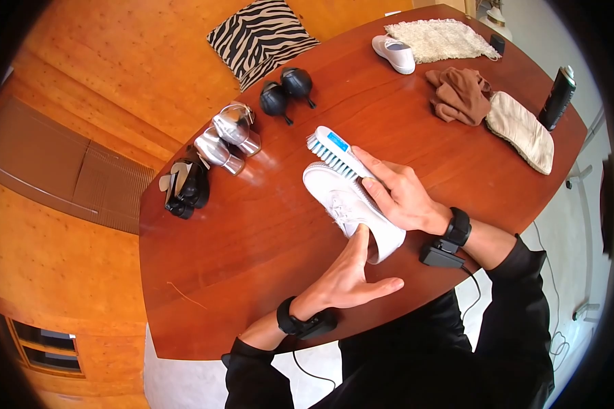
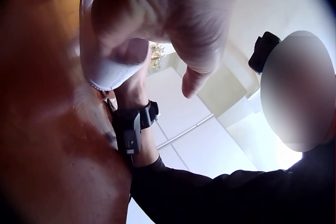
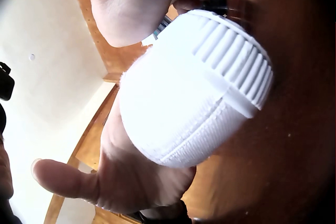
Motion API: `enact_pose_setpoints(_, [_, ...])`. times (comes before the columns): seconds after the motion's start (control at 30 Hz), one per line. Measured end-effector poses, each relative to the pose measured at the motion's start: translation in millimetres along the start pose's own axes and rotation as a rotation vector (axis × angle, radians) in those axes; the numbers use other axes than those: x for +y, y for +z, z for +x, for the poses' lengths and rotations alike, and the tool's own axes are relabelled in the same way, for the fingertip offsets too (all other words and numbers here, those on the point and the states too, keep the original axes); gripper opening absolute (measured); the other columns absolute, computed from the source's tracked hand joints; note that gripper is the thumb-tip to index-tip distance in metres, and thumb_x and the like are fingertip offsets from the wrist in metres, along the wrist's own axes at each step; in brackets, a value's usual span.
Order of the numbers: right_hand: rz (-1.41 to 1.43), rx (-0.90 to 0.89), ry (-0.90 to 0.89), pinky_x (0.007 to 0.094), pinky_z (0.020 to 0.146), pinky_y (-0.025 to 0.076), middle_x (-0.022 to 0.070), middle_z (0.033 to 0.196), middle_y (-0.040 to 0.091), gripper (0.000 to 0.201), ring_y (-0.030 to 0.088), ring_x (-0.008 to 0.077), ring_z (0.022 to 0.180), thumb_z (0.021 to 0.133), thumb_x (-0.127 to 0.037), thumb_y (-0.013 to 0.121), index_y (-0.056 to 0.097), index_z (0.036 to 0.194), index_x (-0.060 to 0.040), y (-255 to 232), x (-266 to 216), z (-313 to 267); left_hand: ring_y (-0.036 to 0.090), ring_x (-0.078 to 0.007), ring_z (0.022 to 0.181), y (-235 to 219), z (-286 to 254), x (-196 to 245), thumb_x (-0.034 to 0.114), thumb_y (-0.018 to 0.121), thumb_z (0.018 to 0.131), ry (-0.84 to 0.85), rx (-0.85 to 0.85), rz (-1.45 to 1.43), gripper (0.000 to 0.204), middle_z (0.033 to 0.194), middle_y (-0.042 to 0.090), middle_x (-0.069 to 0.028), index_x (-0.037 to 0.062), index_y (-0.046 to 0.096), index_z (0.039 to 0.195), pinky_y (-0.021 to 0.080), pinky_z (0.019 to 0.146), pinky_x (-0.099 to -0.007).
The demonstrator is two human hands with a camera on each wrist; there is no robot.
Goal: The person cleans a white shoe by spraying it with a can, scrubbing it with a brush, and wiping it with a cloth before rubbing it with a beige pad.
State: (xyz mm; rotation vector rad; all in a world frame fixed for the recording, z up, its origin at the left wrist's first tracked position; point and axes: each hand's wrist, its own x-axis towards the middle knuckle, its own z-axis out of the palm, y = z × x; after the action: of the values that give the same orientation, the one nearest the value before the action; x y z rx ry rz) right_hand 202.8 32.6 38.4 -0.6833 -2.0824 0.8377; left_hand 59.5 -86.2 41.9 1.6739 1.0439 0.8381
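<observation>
A white lace-up canvas shoe (image 1: 353,206) is held over the near part of the table, its sole edge turned toward the brush. The fingers of my left hand (image 1: 344,276) reach into the shoe's opening, hidden inside it, while the thumb sticks out apart. In the right wrist view, the shoe's heel (image 3: 173,98) fills the middle, with ribbed sole uppermost. My right hand (image 1: 406,194) grips a white scrub brush (image 1: 342,153) with a blue label. Its bristles lie along the sole's edge near the toe.
The matching white shoe (image 1: 394,56) stands beside a fluffy cream mat (image 1: 443,39) at the back. To the right are a brown cloth (image 1: 460,95), a beige pad (image 1: 522,133) and a black spray can (image 1: 558,99). Silver heels (image 1: 230,140) and black shoes (image 1: 187,185) line the left edge.
</observation>
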Motion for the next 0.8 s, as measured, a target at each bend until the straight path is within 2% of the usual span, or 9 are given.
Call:
enact_pose_setpoints(0.1, [0.012, -0.013, 0.022, 0.0380, 0.081, 0.048, 0.0262, 0.109, 0.058, 0.046, 0.060, 0.0390, 0.091, 0.091, -0.012, 0.045, 0.037, 0.134, 0.0007, 1, -1, 0, 0.039, -0.0250, 0.098, -1, 0, -1, 0.038, 0.073, 0.073, 0.035, 0.057, -0.019, 0.083, 0.106, 0.036, -0.0213, -0.0128, 0.025, 0.118, 0.038, 0.084, -0.0369])
enact_pose_setpoints(0.17, [0.026, 0.054, -0.060, 0.0411, 0.064, 0.047, 0.0230, 0.080, 0.059, 0.048, 0.059, 0.0367, 0.068, 0.090, -0.016, 0.047, 0.038, 0.134, 0.0006, 5, 3, 0, 0.039, -0.0239, 0.094, -6, 0, 2, 0.038, 0.073, 0.073, -0.017, 0.035, 0.021, 0.086, 0.105, 0.036, -0.0202, -0.0132, 0.024, 0.121, 0.038, 0.081, -0.0359])
enact_pose_setpoints(0.2, [0.026, 0.054, -0.060, 0.0411, 0.064, 0.047, 0.0230, 0.080, 0.059, 0.048, 0.059, 0.0367, 0.068, 0.090, -0.016, 0.047, 0.038, 0.134, 0.0006, 4, 1, -1, 0.039, -0.0239, 0.094, -7, 0, 2, 0.038, 0.073, 0.073, -0.017, 0.035, 0.022, 0.086, 0.105, 0.036, -0.0202, -0.0132, 0.024, 0.121, 0.038, 0.081, -0.0359])
enact_pose_setpoints(0.27, [0.050, -0.033, 0.032, 0.0385, 0.082, 0.047, 0.0263, 0.108, 0.058, 0.046, 0.060, 0.0392, 0.092, 0.091, -0.012, 0.044, 0.036, 0.135, 0.0014, 1, -2, -1, 0.038, -0.0228, 0.091, -10, 1, 1, 0.038, 0.073, 0.073, 0.063, 0.099, 0.086, 0.086, 0.103, 0.036, -0.0182, -0.0121, 0.024, 0.122, 0.037, 0.078, -0.0348])
enact_pose_setpoints(0.3, [0.051, -0.034, 0.032, 0.0385, 0.082, 0.047, 0.0263, 0.108, 0.058, 0.046, 0.060, 0.0392, 0.092, 0.091, -0.012, 0.044, 0.036, 0.135, 0.0014, 2, -2, -1, 0.038, -0.0228, 0.091, -11, 2, 2, 0.038, 0.073, 0.073, 0.063, 0.099, 0.086, 0.086, 0.103, 0.036, -0.0182, -0.0121, 0.024, 0.122, 0.037, 0.078, -0.0348])
enact_pose_setpoints(0.5, [0.031, -0.016, 0.012, 0.0390, 0.080, 0.048, 0.0252, 0.105, 0.059, 0.046, 0.060, 0.0382, 0.089, 0.091, -0.012, 0.045, 0.036, 0.135, 0.0006, 4, -1, -2, 0.037, -0.0228, 0.090, -17, 2, 4, 0.037, 0.074, 0.072, 0.054, 0.127, 0.071, 0.083, 0.103, 0.036, -0.0168, -0.0097, 0.026, 0.121, 0.037, 0.077, -0.0350])
enact_pose_setpoints(0.7, [0.054, -0.076, 0.047, 0.0382, 0.076, 0.048, 0.0255, 0.100, 0.060, 0.047, 0.061, 0.0372, 0.084, 0.091, -0.011, 0.045, 0.037, 0.135, -0.0002, 3, -2, -2, 0.039, -0.0199, 0.092, -21, 4, 8, 0.029, 0.075, 0.073, 0.028, 0.128, -0.041, 0.080, 0.109, 0.038, -0.0164, -0.0088, 0.024, 0.122, 0.039, 0.078, -0.0332])
enact_pose_setpoints(0.77, [0.044, 0.024, -0.080, 0.0409, 0.060, 0.047, 0.0211, 0.076, 0.058, 0.049, 0.058, 0.0346, 0.063, 0.090, -0.016, 0.048, 0.037, 0.136, -0.0019, 9, 5, -2, 0.040, -0.0194, 0.097, -21, 4, 9, 0.026, 0.075, 0.073, 0.042, 0.147, -0.099, 0.079, 0.112, 0.039, -0.0170, -0.0082, 0.023, 0.122, 0.039, 0.081, -0.0332])
enact_pose_setpoints(0.8, [0.044, 0.024, -0.080, 0.0409, 0.060, 0.047, 0.0211, 0.076, 0.058, 0.049, 0.058, 0.0346, 0.063, 0.090, -0.016, 0.048, 0.037, 0.136, -0.0019, 9, 5, -2, 0.040, -0.0194, 0.097, -22, 5, 9, 0.026, 0.075, 0.073, 0.042, 0.147, -0.099, 0.079, 0.112, 0.039, -0.0170, -0.0082, 0.023, 0.122, 0.039, 0.081, -0.0332])
